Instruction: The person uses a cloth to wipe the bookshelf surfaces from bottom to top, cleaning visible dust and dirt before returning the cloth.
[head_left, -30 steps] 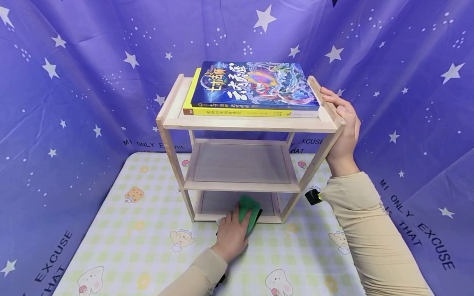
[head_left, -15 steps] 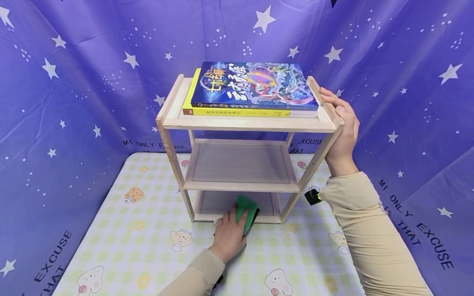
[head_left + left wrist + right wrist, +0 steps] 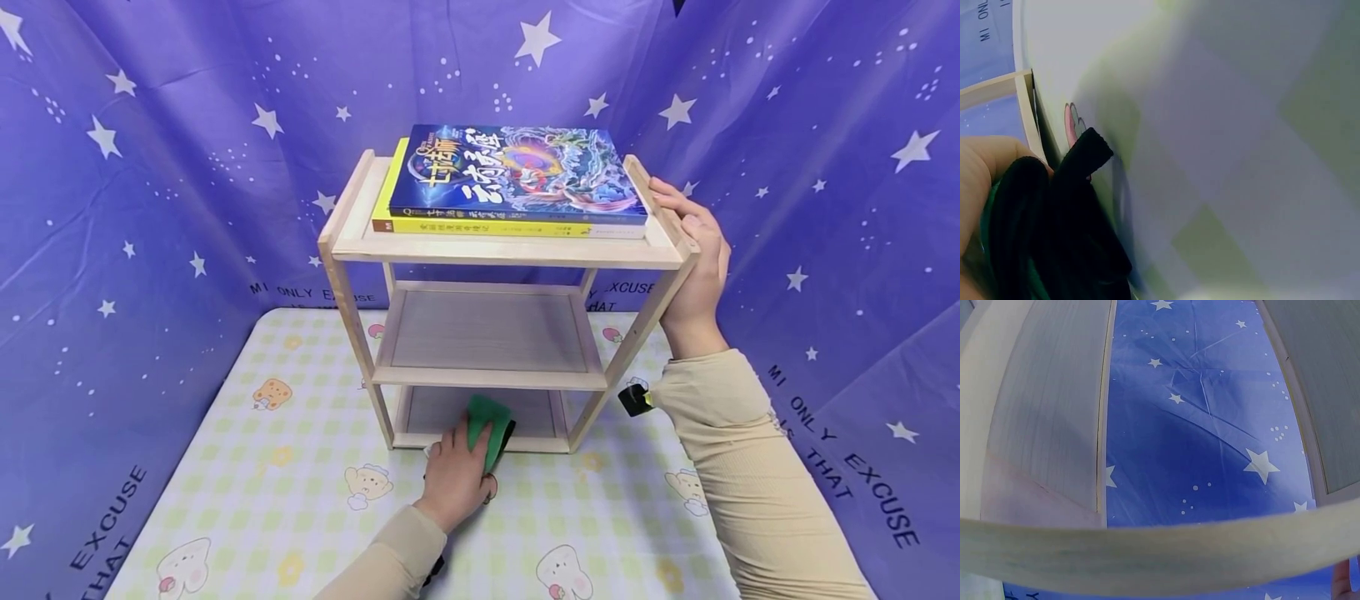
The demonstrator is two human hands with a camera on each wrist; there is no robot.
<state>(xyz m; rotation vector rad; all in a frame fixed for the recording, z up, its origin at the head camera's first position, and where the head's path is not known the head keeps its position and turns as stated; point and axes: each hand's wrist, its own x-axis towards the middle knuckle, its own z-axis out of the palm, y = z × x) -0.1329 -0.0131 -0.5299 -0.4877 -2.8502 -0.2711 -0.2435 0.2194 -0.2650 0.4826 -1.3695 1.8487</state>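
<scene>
My left hand (image 3: 453,482) holds a folded green and black cloth (image 3: 489,421) at the front of the bottom tier of a small wooden shelf (image 3: 487,377). In the left wrist view the cloth's black folds (image 3: 1079,244) bunch up beside my fingers. Higher up, my right hand (image 3: 697,279) grips the shelf's right side near the top, fingers over the side rail. The right wrist view looks past a wooden upright (image 3: 1166,553) between the tiers, with a bit of a finger (image 3: 1341,580) at its lower right edge.
A blue illustrated book (image 3: 517,171) lies on a yellow book (image 3: 480,227) on the top tier. The shelf stands on a table with a checked cartoon cloth (image 3: 300,467). Purple starry curtains (image 3: 187,167) hang close around the back and sides.
My left hand has slid a little to the left with the cloth along the bottom tier. My right hand and the shelf stay in place.
</scene>
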